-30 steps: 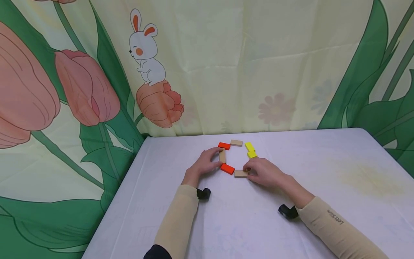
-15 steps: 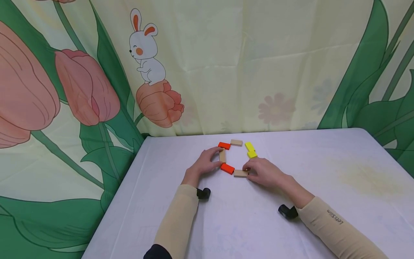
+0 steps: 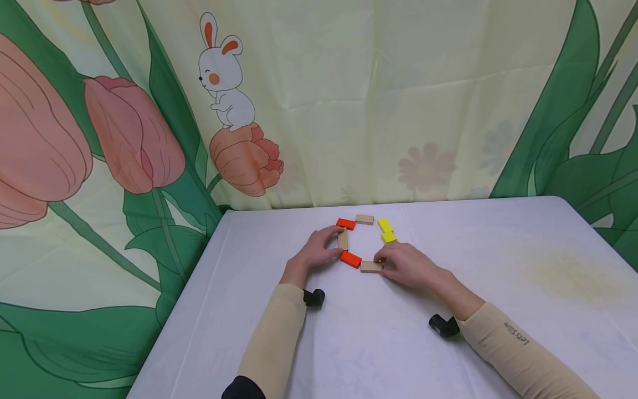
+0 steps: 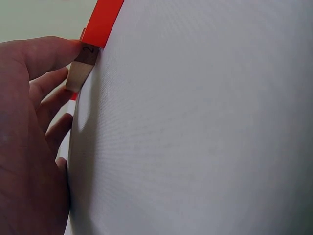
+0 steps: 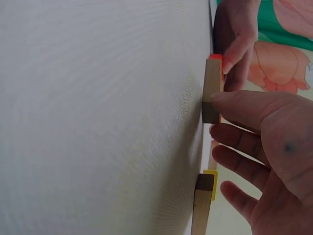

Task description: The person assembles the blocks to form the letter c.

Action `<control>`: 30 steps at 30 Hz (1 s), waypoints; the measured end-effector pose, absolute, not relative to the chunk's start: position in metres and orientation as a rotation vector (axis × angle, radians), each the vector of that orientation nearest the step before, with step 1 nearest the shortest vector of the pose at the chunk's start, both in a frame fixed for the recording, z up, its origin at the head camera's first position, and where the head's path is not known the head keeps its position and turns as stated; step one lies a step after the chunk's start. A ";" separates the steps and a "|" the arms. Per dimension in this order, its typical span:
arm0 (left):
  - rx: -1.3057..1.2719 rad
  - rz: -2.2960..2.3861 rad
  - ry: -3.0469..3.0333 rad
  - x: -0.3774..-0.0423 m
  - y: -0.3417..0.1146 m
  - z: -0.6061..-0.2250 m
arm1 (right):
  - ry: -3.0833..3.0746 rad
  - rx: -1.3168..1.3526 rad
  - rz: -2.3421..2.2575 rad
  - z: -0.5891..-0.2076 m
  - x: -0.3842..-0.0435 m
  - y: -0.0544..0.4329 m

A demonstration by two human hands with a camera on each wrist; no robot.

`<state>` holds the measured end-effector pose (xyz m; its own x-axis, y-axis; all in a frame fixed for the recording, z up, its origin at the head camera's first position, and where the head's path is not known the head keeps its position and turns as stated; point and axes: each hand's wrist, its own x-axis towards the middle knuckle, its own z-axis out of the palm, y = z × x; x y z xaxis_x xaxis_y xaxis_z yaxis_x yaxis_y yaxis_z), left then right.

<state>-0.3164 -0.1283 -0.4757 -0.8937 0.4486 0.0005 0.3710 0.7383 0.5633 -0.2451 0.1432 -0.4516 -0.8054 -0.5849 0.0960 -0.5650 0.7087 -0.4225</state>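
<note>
My left hand point(image 3: 315, 249) holds a plain wooden block point(image 3: 343, 240) lengthwise, thumb at its near end and fingertips at its far end. That near end, marked with a 2 in the left wrist view, meets a red block point(image 3: 351, 259). With thumb and fingers my right hand point(image 3: 406, 264) pinches the right end of another wooden block point(image 3: 370, 267), which lies flat with its left end right at the red block's corner. A further wooden block point(image 5: 202, 205) shows below the right hand in the right wrist view; in the head view that hand hides it.
Farther back, a second red block point(image 3: 345, 224) and a wooden block point(image 3: 364, 219) continue the rough ring. Two yellow blocks, one nearer point(image 3: 389, 238) and one farther point(image 3: 385, 225), form its right side. A white cloth covers the table point(image 3: 369, 343); a printed curtain point(image 3: 329, 111) hangs behind.
The wooden block in my right hand has shifted very slightly left, toward the near red block. My left hand and the other blocks stay as they were.
</note>
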 end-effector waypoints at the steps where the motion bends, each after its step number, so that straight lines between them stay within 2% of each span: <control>1: 0.661 0.861 2.802 -0.317 -0.128 -0.476 | 2.860 -0.965 -0.683 -0.452 -0.246 0.143; 19: 0.628 0.872 2.794 -0.317 -0.129 -0.478 | 2.851 -0.969 -0.677 -0.450 -0.247 0.143; 30: 0.631 0.866 2.793 -0.316 -0.128 -0.476 | 2.858 -0.872 -0.752 -0.447 -0.245 0.151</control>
